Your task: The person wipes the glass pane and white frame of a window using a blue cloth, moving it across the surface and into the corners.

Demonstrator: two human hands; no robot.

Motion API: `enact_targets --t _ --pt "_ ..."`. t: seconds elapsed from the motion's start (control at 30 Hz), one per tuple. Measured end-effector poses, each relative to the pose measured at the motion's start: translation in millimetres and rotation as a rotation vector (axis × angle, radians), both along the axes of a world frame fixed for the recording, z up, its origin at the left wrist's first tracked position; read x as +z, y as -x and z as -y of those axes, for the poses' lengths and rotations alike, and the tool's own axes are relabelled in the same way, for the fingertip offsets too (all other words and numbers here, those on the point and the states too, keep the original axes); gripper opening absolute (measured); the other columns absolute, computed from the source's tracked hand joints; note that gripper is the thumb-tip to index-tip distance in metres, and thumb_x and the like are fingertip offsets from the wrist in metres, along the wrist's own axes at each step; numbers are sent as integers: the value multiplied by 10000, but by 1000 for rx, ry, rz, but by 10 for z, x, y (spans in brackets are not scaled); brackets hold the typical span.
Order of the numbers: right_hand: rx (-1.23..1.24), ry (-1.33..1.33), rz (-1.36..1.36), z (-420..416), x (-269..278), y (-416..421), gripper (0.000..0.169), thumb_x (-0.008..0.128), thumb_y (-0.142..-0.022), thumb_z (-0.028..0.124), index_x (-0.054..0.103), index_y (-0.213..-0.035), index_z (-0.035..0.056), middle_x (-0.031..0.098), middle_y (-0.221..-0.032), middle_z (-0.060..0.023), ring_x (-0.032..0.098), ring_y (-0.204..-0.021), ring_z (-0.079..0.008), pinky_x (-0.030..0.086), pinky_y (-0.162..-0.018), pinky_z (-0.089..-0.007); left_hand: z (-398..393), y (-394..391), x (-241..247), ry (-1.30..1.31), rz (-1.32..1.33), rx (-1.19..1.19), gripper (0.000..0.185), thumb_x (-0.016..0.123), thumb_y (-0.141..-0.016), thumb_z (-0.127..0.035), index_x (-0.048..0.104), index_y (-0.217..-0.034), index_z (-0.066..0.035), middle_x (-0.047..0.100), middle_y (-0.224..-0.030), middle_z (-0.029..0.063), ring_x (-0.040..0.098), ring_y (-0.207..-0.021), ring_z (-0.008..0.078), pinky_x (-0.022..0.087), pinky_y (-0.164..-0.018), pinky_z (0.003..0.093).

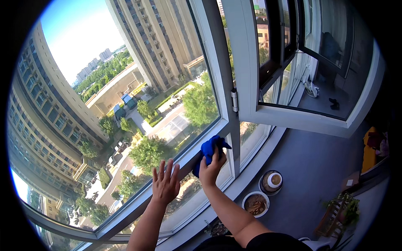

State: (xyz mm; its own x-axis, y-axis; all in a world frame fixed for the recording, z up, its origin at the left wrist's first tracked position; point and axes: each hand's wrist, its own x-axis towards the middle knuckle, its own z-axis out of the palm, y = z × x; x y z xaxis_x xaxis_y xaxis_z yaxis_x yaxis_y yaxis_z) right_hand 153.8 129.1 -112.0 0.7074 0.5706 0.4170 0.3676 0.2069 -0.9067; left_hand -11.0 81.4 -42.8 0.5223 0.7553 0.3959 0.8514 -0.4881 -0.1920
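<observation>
A crumpled blue cloth (211,150) is gripped in my right hand (212,168), against the white window frame near the corner of the large pane. My left hand (165,182) rests with fingers spread at the horizontal frame bar (132,204), to the left of the cloth; it holds nothing. Above the bar is the large glass pane (169,125), and a lower pane (188,185) lies below it. Part of the frame is hidden behind my hands and the cloth.
An open casement sash (301,116) juts inward at the right, on a metal hinge (234,99). On the grey floor (301,175) stand a round pot of soil (256,204) and a dark pot (266,177) bearing a white container (275,180). A wooden plant stand (328,219) is at lower right.
</observation>
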Motion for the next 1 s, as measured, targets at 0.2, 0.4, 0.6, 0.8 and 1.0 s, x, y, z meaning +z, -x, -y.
enact_targets --t 0.2,0.4,0.6,0.8,1.0 --pt "292 -62 -115 318 -309 201 649 657 -775 -43 521 -1372 170 414 -1297 -217 426 -1243 -437 368 -1060 -481 -222 -238 -9 78 -159 14 592 584 -902 -252 379 -1454 -192 322 -1544 88 235 -1453 341 267 -1104 617" --pt "119 67 -280 -824 -404 -1135 696 586 -746 -85 494 -1392 156 487 -1226 -206 492 -1148 -393 410 -1013 -439 -184 -219 16 93 -226 36 602 575 -927 -311 355 -1471 -177 285 -1572 30 226 -1462 310 251 -1118 605" --pt "183 139 -321 -525 -56 -843 748 606 -708 180 449 -1438 147 340 -1350 -274 409 -1215 -448 378 -1040 -489 -250 -277 -29 67 -234 28 586 571 -927 -306 372 -1460 -166 312 -1560 30 234 -1459 313 250 -1119 601" --pt "310 5 -147 244 -279 242 667 684 -881 401 457 -1420 78 372 -1319 -297 405 -1227 -457 367 -1036 -491 -245 -253 -42 94 -221 34 585 589 -900 -243 389 -1438 -130 347 -1534 75 225 -1453 370 197 -1116 647" --pt "72 78 -250 -478 -234 -445 580 614 -919 450 513 -1375 106 440 -1270 -292 481 -1143 -443 424 -970 -484 -214 -243 -28 89 -195 23 641 616 -888 -253 348 -1459 -141 321 -1548 67 213 -1459 357 195 -1124 635"
